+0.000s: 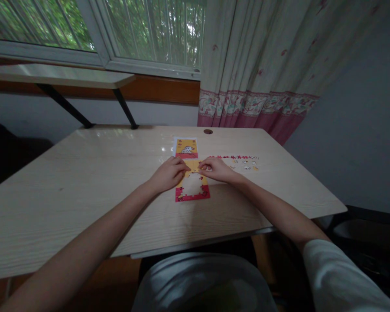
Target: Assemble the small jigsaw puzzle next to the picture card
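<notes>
On the desk in front of me lies a partly assembled jigsaw puzzle (193, 197), with a red bottom edge, yellow upper parts and a bare middle. My left hand (169, 175) rests at its upper left, fingers curled and pressed together at the border. Whatever sits between those fingertips is too small to make out. From the other side, my right hand (218, 169) pinches a puzzle piece at the upper right of the border; the fingers largely hide it. Just beyond lies a picture card (186, 150) showing a white animal on yellow and red.
Loose red puzzle pieces (238, 157) form a row right of my right hand, with several pale pieces (246, 165) nearer me. A round cable hole (208, 131) is near the desk's (84, 186) back edge. A raised shelf (61, 74) stands at the back left.
</notes>
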A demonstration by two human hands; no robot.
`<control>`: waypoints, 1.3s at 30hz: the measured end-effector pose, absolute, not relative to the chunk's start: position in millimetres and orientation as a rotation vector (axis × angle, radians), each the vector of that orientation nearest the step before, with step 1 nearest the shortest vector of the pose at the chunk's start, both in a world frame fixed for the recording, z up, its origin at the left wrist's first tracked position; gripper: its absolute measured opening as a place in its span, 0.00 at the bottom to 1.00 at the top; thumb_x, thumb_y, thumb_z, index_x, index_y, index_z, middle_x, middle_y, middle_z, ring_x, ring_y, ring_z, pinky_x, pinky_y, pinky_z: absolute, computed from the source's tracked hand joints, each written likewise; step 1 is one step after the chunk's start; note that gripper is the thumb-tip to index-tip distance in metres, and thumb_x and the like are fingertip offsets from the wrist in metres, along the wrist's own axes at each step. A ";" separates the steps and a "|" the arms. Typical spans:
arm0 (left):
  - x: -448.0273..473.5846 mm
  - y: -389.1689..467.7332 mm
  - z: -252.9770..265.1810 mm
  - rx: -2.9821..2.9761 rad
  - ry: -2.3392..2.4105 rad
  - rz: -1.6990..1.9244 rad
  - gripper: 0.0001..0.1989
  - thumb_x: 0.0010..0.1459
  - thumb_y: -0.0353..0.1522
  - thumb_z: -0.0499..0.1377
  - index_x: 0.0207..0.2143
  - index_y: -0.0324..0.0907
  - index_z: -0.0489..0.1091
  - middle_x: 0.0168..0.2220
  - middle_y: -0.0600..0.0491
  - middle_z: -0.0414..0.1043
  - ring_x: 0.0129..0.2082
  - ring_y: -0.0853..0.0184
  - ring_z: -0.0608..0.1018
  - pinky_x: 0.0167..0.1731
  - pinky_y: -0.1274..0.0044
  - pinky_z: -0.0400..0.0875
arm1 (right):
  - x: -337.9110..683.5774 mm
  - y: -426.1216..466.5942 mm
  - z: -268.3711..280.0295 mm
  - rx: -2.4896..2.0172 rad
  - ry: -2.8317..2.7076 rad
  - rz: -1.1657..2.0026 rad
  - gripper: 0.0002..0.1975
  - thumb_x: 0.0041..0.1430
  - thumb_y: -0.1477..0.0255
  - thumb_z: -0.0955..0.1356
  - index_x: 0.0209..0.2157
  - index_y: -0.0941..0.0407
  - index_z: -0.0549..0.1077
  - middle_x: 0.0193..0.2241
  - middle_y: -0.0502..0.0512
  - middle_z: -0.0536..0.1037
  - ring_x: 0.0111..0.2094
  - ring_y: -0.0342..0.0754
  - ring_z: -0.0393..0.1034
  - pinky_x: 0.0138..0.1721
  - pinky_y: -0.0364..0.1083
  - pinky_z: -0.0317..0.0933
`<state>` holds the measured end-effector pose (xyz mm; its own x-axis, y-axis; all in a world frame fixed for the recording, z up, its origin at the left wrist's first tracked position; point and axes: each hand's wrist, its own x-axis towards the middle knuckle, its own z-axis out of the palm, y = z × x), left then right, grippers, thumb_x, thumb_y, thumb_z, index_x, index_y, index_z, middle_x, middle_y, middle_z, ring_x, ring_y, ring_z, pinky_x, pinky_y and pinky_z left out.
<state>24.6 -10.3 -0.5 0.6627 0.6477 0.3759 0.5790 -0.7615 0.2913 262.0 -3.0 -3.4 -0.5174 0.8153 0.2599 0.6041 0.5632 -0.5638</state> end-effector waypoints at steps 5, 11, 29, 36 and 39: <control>28.9 -11.0 -0.2 2.820 0.980 0.635 0.18 0.57 0.24 0.50 0.44 0.41 0.76 0.39 0.47 0.70 0.42 0.61 0.70 0.45 0.66 0.67 | 260.3 -2.6 -3.3 -1.136 -2.331 0.529 0.07 0.53 0.73 0.71 0.35 0.59 0.78 0.31 0.55 0.77 0.32 0.44 0.70 0.36 0.42 0.60; 33.1 -10.2 -3.6 2.890 0.947 0.568 0.18 0.59 0.24 0.51 0.46 0.41 0.76 0.40 0.45 0.69 0.41 0.60 0.69 0.43 0.67 0.67 | 260.1 -1.9 -3.1 -1.155 -2.344 0.525 0.08 0.53 0.73 0.71 0.36 0.60 0.78 0.31 0.56 0.77 0.32 0.44 0.69 0.36 0.42 0.60; 40.8 -15.9 1.0 3.103 1.005 0.431 0.15 0.61 0.27 0.52 0.45 0.43 0.75 0.40 0.45 0.69 0.40 0.59 0.69 0.40 0.68 0.66 | 265.1 -10.8 11.7 -0.981 -2.674 0.260 0.11 0.62 0.74 0.64 0.39 0.60 0.78 0.35 0.60 0.77 0.37 0.47 0.68 0.41 0.45 0.59; 29.7 -12.2 3.2 3.052 0.969 0.417 0.17 0.61 0.28 0.52 0.50 0.43 0.73 0.42 0.44 0.70 0.42 0.58 0.69 0.41 0.68 0.65 | 270.8 -8.1 7.5 -1.014 -2.533 0.320 0.11 0.62 0.75 0.65 0.39 0.59 0.79 0.36 0.60 0.77 0.39 0.48 0.70 0.43 0.46 0.61; 18.6 -8.5 5.4 2.990 0.989 0.483 0.17 0.60 0.26 0.51 0.48 0.42 0.74 0.42 0.44 0.71 0.42 0.58 0.70 0.41 0.67 0.66 | 275.0 -8.6 7.5 -0.986 -2.514 0.313 0.12 0.62 0.76 0.64 0.41 0.59 0.78 0.36 0.59 0.77 0.40 0.47 0.70 0.44 0.46 0.61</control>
